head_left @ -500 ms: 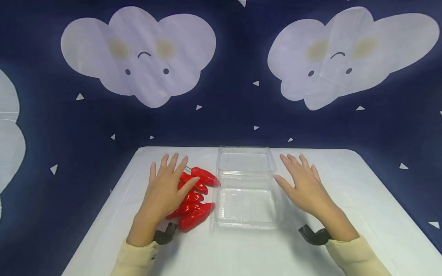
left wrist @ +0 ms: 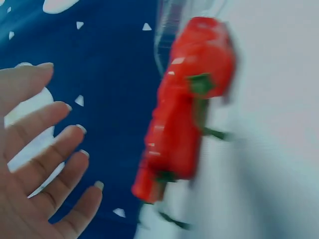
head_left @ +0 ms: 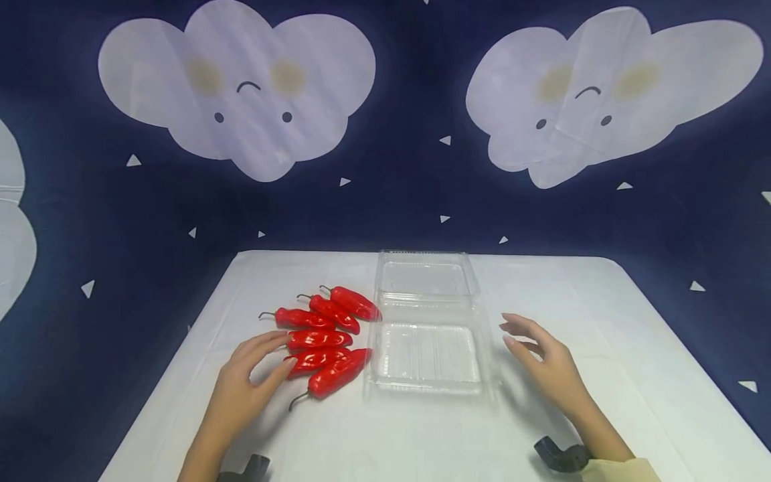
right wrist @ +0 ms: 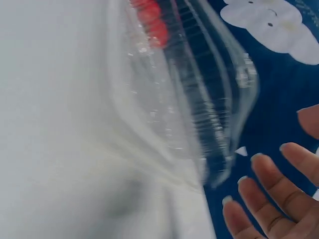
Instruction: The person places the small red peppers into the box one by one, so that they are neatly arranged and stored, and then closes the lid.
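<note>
Several glossy red chili peppers [head_left: 319,339] with thin stems lie fanned out on the table, left of the clear plastic clamshell box [head_left: 429,386]. My left hand [head_left: 241,378] hovers at the left end of the peppers, thumb and fingers apart and loosely bent, holding nothing. In the left wrist view its fingers [left wrist: 55,149] stand away from the blurred peppers [left wrist: 174,114]. To the right of the box, my right hand [head_left: 551,368] is held above the table with relaxed fingers and nothing in them. The right wrist view has the box [right wrist: 164,109] apart from that hand [right wrist: 279,194].
The box's lid [head_left: 426,274] is folded back towards the table's far edge. A white sheet covers the table [head_left: 409,442]. Behind it hangs a dark blue backdrop [head_left: 415,194] with clouds and small white triangles.
Both hands have drawn back towards the person, and their spread fingers now bend loosely. The left has also moved left, uncovering the peppers and their stems. Peppers and box stay put.
</note>
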Demonstrator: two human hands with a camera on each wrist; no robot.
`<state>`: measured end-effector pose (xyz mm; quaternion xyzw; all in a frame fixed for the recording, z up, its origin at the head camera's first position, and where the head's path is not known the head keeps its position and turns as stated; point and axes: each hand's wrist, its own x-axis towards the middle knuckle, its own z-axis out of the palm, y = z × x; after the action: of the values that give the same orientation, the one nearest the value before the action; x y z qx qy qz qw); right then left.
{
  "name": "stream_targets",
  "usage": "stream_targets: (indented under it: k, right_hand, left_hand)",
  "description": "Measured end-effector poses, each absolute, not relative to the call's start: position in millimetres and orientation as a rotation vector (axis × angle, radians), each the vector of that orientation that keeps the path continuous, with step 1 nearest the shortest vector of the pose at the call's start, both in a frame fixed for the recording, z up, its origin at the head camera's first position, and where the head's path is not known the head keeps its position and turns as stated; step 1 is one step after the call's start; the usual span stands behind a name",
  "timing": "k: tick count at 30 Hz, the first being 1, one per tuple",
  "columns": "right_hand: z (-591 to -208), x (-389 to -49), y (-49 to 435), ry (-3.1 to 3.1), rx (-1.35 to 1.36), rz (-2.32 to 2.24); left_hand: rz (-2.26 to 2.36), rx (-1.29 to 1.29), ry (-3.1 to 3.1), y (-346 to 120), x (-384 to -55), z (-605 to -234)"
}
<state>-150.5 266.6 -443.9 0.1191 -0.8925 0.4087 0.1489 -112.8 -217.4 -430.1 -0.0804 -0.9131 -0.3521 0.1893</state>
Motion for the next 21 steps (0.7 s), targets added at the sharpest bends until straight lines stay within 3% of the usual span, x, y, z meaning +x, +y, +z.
stream_targets:
  k: [12, 21]
  right_hand:
    - [-488.4, -148.1, 261.9, -2.313, 0.244, 2.108]
    - [-496.7, -148.7, 257.1, -2.341, 0.362, 2.045]
  left_hand:
    - [-1.225, -0.080, -2.544, -213.6, -103.8, -475.2]
    - [-1.124, -0.085, -2.624, -209.6, -104.2, -481.1]
